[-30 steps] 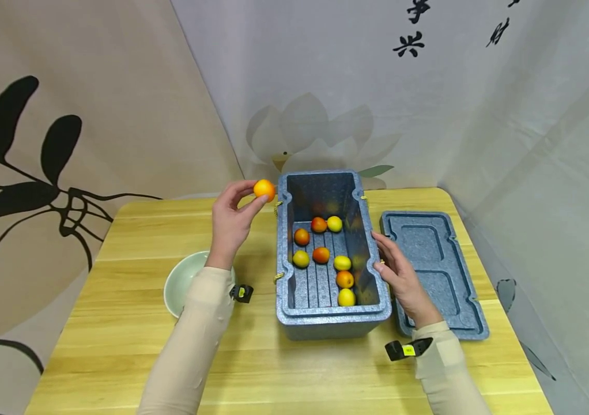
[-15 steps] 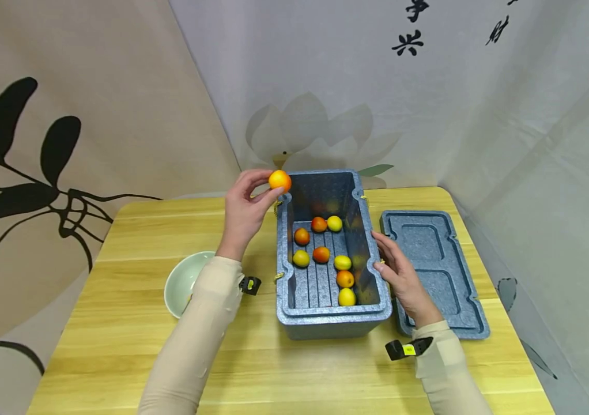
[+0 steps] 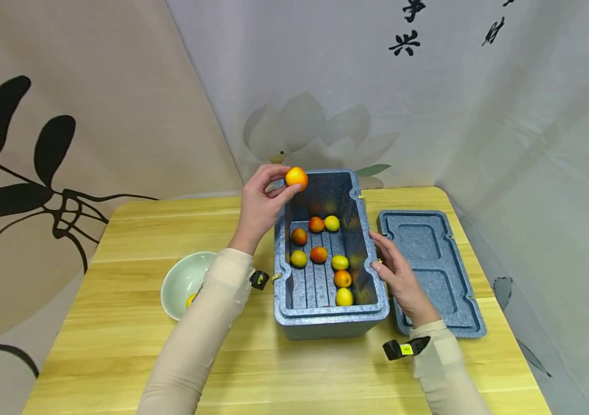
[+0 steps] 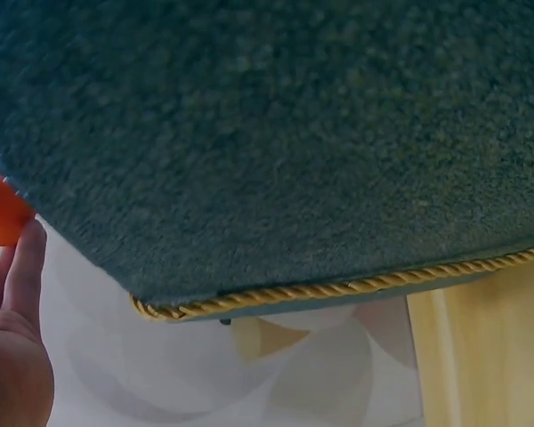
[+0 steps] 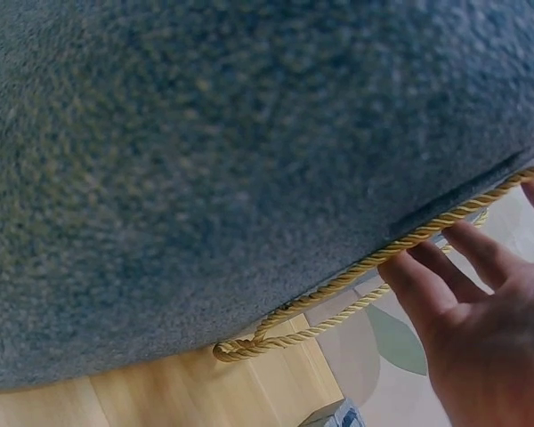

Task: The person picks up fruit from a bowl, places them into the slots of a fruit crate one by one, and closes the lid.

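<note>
My left hand pinches a small round orange between thumb and fingertips, over the far left corner of a grey-blue foam box. In the left wrist view the orange shows at the left edge, partly hidden by the box wall. Several fruits lie on the box floor, among them a yellow one and a reddish one. My right hand rests on the box's right side, fingers fairly straight, fingertips at the yellow rope in the right wrist view.
A pale green bowl with a yellow-orange piece inside stands left of the box, partly behind the left sleeve. The box's lid lies to the right on the wooden table. A printed curtain hangs behind.
My left hand has moved right with the orange, from left of the box to over its far left corner. The right hand stays at the box side.
</note>
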Demonstrator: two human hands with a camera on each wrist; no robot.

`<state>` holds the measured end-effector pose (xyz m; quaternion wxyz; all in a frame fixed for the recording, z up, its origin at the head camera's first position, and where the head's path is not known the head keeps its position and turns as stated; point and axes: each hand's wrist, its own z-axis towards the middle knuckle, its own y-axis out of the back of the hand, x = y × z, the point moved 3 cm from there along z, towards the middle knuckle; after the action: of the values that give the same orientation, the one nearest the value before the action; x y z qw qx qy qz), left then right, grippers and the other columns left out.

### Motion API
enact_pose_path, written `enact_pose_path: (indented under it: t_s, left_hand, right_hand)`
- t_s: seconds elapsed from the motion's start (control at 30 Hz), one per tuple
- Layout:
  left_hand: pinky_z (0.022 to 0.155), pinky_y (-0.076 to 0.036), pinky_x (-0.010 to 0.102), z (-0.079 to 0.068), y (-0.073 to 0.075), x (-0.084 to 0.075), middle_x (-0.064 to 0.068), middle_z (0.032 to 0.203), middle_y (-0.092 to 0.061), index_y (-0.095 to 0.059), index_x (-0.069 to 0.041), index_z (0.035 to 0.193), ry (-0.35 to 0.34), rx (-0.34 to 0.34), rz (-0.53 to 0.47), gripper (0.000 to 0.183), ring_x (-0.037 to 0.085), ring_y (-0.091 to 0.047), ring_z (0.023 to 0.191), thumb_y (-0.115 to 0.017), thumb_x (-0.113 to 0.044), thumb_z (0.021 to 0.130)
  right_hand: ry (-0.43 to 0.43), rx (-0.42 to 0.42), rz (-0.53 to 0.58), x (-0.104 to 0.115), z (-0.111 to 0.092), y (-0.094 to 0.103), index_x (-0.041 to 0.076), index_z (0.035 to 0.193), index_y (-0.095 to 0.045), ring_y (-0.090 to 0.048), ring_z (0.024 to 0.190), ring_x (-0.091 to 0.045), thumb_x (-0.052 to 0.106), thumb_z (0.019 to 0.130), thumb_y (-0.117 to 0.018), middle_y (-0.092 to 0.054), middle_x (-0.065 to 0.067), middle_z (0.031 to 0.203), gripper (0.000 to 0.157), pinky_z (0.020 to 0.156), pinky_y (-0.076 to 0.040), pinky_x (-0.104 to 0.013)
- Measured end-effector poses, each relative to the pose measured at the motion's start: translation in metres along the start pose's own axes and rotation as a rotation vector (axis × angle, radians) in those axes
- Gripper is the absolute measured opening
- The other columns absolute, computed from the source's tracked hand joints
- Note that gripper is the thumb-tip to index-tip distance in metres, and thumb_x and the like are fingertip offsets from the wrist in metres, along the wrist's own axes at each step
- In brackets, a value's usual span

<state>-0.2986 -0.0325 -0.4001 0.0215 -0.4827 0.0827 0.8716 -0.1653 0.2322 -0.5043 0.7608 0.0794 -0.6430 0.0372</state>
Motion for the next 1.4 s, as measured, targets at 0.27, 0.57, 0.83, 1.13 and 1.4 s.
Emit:
enact_pose_path:
  t_s: [0.27,0.57,0.83,1.13,1.4]
  left_hand:
    - [0.089,-0.055,0.041,-0.001,-0.007,-0.027,0.022,0.112,-0.057,-0.062,0.012,0.113,-0.010,0.052,0.046,0.030,0.032,-0.061,0.105,-0.072,0.006,0.085]
    - [0.091,-0.053,0.043,0.001,-0.018,-0.031,0.022,0.113,-0.056,-0.062,0.011,0.114,-0.008,0.111,0.074,0.030,0.031,-0.059,0.107,-0.072,0.006,0.086]
    - [0.094,-0.052,0.035,0.003,-0.025,0.000,0.016,0.122,-0.056,-0.062,0.004,0.120,-0.047,0.159,0.075,0.034,0.029,-0.057,0.115,-0.070,0.006,0.087]
    - [0.095,-0.052,0.039,-0.003,-0.022,0.004,0.019,0.120,-0.057,-0.064,0.005,0.117,-0.071,0.123,0.084,0.028,0.033,-0.057,0.112,-0.065,0.009,0.090]
    - [0.093,-0.051,0.051,-0.015,-0.014,-0.023,0.025,0.113,-0.057,-0.062,0.010,0.111,-0.085,0.075,0.122,0.022,0.035,-0.059,0.106,-0.064,0.012,0.089]
  right_hand:
    - [0.008,-0.003,-0.005,0.000,0.002,-0.001,0.011,0.154,-0.031,-0.025,0.141,-0.034,0.004,0.102,-0.048,-0.027,-0.014,0.157,0.055,0.103,-0.035,-0.024]
    - [0.020,-0.007,0.007,0.001,0.001,0.000,0.011,0.154,-0.031,-0.027,0.140,-0.035,0.003,0.102,-0.047,-0.028,-0.016,0.156,0.055,0.101,-0.038,-0.023]
    - [0.013,-0.008,0.017,0.001,0.001,0.000,0.011,0.153,-0.032,-0.027,0.140,-0.033,0.003,0.102,-0.048,-0.028,-0.015,0.156,0.055,0.102,-0.037,-0.023]
    - [0.008,-0.005,0.017,0.001,0.002,-0.001,0.012,0.154,-0.032,-0.026,0.141,-0.033,0.004,0.102,-0.048,-0.027,-0.013,0.157,0.055,0.103,-0.036,-0.024]
    - [0.010,-0.006,0.015,0.000,0.001,-0.001,0.012,0.154,-0.031,-0.027,0.140,-0.034,0.004,0.102,-0.047,-0.027,-0.014,0.157,0.055,0.102,-0.037,-0.022]
